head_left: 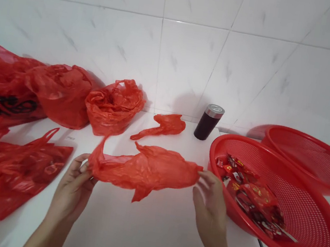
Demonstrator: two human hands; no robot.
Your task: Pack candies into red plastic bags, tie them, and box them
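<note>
Red bag [160, 168] held lengthwise; left hand [74, 190] grip closed on one end; right hand [211, 214] at the other, cannot tell if closed; next move likely calls for gentle tension.

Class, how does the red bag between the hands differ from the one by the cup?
The held bag spans from left hand to right hand; the bag by the cup lies untouched on the table. The held bag looks larger, the other bag smaller. Both are red and wrinkled.
</note>
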